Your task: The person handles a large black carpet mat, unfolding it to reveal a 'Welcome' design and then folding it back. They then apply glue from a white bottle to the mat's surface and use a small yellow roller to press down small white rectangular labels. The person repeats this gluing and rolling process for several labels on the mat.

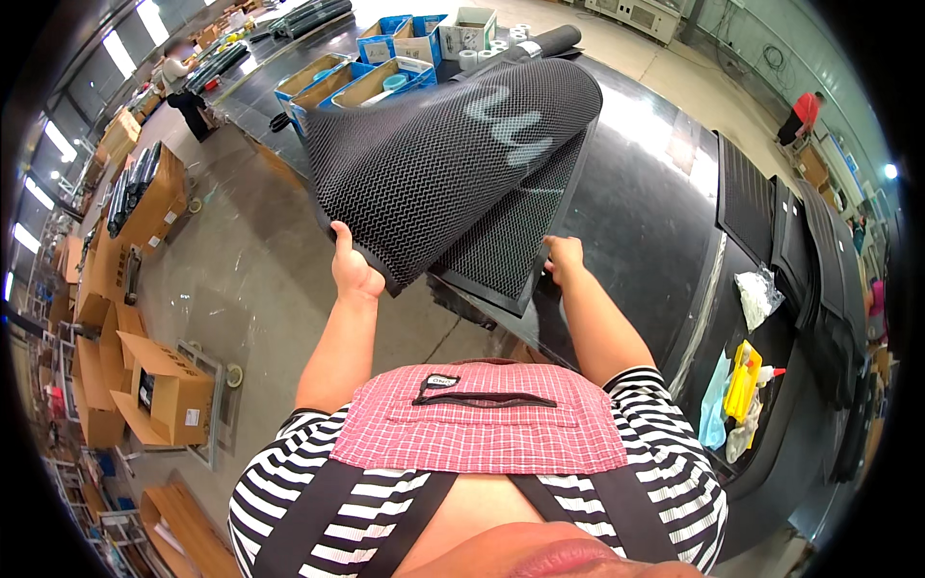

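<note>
The left hand (355, 270) is closed around the near corner of a large black rubber mat with a zigzag mesh texture (434, 164), thumb on top, lifting it so the mat curls up and folds over itself above the edge of the glossy black counter (626, 193). The right hand (563, 258) presses down on the edge of a second black mesh mat (501, 246) lying flat on the counter beneath the lifted one; its fingers are bent, but whether they grip the edge cannot be told. Both forearms come up from a striped shirt and red checked apron (482, 429).

Behind the lifted mat, blue plastic crates (328, 82) hold flat brown cardboard, one with a small teal item inside. Beyond them stand open white cardboard boxes (467, 29) and white tape rolls (501, 43). On the right of the counter lie more black ribbed mats (747, 197), a clear plastic bag (758, 297) and a yellow tool (742, 380) on pale cloths. To the left, on the concrete floor, open brown cardboard cartons (164, 390) are stacked; their contents cannot be made out.
</note>
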Motion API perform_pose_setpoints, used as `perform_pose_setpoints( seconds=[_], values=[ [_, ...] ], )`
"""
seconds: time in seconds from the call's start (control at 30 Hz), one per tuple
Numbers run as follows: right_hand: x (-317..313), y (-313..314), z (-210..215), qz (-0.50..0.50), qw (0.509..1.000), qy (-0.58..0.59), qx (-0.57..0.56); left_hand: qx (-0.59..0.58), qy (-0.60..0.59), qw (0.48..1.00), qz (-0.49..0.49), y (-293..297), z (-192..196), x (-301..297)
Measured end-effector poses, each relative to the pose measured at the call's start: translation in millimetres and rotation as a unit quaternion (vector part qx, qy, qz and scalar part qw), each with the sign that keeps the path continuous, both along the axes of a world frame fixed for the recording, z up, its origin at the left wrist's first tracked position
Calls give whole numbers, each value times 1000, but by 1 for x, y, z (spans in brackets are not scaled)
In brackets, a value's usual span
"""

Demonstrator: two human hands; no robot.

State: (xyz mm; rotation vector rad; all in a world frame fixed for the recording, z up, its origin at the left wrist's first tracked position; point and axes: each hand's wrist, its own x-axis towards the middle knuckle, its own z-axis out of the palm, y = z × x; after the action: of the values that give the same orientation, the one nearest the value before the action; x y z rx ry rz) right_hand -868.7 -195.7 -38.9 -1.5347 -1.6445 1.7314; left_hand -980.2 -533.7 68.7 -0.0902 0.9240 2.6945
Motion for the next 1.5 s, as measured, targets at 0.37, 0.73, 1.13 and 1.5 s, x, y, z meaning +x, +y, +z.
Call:
perform_pose_setpoints(
  seconds=[0.37,0.73,1.13,1.5],
  values=[
    [-26,25,52,141,979,127,72,23,-7,999,-23,17,19,-9],
    [310,140,269,71,944,311,82,32,-87,994,53,41,6,39],
    [430,158,151,31,983,178,-33,-67,42,996,30,64,-20,56],
    [459,158,133,60,991,120,8,-493,627,574,186,110,105,44]
  ],
)
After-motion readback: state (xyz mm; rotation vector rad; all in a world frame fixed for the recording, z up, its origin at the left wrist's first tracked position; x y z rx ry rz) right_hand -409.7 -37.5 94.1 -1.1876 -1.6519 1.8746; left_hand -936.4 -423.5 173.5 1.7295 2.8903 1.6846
